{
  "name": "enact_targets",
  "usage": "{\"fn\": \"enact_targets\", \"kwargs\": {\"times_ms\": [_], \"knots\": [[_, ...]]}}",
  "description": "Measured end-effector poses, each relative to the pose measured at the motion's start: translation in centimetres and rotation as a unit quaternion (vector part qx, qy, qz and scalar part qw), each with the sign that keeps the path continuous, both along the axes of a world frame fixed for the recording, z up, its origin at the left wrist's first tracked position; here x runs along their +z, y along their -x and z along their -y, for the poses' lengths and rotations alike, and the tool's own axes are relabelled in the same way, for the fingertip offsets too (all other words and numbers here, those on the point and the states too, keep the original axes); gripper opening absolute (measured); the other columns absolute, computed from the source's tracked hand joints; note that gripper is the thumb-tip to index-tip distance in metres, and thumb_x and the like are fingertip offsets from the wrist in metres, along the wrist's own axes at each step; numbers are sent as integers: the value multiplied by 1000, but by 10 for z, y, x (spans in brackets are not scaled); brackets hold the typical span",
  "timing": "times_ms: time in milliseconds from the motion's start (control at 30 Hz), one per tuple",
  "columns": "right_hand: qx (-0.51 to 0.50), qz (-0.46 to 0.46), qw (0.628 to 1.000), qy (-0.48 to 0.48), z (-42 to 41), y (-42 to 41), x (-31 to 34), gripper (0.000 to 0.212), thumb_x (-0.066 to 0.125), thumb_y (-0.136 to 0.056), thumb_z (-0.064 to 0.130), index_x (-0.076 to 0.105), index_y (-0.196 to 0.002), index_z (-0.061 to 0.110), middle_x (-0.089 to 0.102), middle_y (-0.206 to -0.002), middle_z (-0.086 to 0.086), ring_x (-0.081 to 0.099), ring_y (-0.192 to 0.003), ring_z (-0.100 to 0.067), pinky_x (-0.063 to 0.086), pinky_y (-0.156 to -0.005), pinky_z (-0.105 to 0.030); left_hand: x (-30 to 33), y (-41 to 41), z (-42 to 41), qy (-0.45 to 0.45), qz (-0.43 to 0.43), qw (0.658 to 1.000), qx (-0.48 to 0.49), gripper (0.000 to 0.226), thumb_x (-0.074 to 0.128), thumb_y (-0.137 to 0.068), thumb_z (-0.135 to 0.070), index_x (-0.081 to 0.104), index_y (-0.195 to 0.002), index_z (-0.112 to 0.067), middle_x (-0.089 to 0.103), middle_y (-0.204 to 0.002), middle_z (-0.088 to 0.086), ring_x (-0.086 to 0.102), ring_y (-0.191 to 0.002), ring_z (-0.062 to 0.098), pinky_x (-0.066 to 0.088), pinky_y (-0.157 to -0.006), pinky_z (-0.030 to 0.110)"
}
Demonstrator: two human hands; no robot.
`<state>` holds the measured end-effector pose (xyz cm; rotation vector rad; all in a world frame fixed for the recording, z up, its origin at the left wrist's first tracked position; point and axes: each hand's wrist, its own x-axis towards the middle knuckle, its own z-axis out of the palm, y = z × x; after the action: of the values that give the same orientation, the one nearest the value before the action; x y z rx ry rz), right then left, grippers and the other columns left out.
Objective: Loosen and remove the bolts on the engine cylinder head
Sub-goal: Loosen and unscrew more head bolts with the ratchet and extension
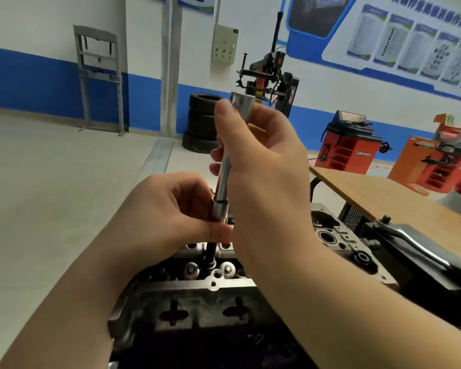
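Two bare hands work above the engine cylinder head, which sits low in the centre of the view, its grey cast face toward the camera. Right hand is wrapped around a long chrome extension bar, thumb up near the flared top end, bar held nearly upright with a slight tilt. Left hand pinches the socket at the bar's lower end, fingers curled round it, thumb lying across just below. Dark bolt hangs out beneath the left thumb, its shank reaching down to the top of the head; cannot tell whether its tip is clear of the hole. Two round light-coloured valve tops sit either side of the bolt's lower end.

Ratchet handle lies on dark engine parts to the right, well apart from both hands. Wooden table stands behind it. Further back: stack of tyres against a white-and-blue wall, a tyre changer, red machines at right, a grey metal frame at left.
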<state>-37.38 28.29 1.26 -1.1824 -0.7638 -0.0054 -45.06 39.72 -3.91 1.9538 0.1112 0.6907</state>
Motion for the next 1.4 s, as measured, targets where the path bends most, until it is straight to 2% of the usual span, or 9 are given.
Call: {"fn": "enact_targets", "kwargs": {"times_ms": [167,333,467,633,733,867,967,1200,1400], "knots": [[92,-45,994,-31,-6,2,1,28,62,-105,32,66,-114,6,60,-80,-1,60,-70,-14,63,-78,-43,-3,0,-3,15,-7,999,-51,39,95,-72,-37,77,-107,-35,82,-104,-4,79,-97,16,63,-85,35],[157,-15,987,-27,0,-2,2,37,44,-112,35,70,-111,8,60,-74,-6,55,-65,-17,52,-70,-31,-8,1,-6,111,26,984,-136,33,80,-85,-2,79,-116,-15,80,-111,17,78,-101,39,64,-90,45],[56,90,993,41,4,-2,4,24,65,-103,38,66,-113,17,71,-92,-4,67,-82,-16,59,-78,-34,-6,0,-5,115,40,986,-110,38,86,-72,-8,82,-109,-13,82,-103,16,80,-96,34,65,-84,35],[-44,137,990,14,11,-6,5,24,87,-86,20,65,-91,13,64,-70,8,62,-65,-7,57,-66,-28,-6,-3,-4,116,43,989,-86,38,93,-64,-10,82,-100,-15,82,-96,15,81,-91,33,66,-82,35],[-1,157,987,32,16,-10,8,12,80,-93,14,69,-91,11,72,-76,-6,74,-72,-26,63,-70,-48,-6,-2,-4,112,37,988,-96,40,91,-70,-14,81,-108,-22,82,-102,11,81,-97,29,65,-88,36],[148,113,982,30,22,-19,9,12,60,-105,7,70,-105,1,76,-88,-16,78,-83,-29,64,-77,-36,-8,1,-5,133,31,973,-185,39,78,-87,-13,76,-125,-20,79,-120,12,77,-111,33,63,-92,40],[156,96,982,46,23,-25,10,22,61,-105,13,67,-124,2,78,-108,-16,76,-104,-28,61,-94,-38,-5,-1,-4,118,19,984,-133,34,86,-78,-7,80,-111,-16,81,-104,13,80,-96,32,64,-84,32],[-12,216,966,142,24,-23,5,18,88,-85,25,73,-90,15,73,-76,6,70,-70,-8,63,-73,-41,-3,-1,-1,72,34,995,-57,43,95,-63,-15,78,-101,-26,82,-96,7,81,-89,24,65,-79,27],[130,126,980,83,32,-25,3,33,58,-105,2,63,-136,9,81,-97,-11,80,-93,-24,64,-84,-39,-6,4,-4,133,32,976,-167,35,77,-88,-13,77,-122,-16,79,-114,15,79,-102,36,64,-88,38]]}}
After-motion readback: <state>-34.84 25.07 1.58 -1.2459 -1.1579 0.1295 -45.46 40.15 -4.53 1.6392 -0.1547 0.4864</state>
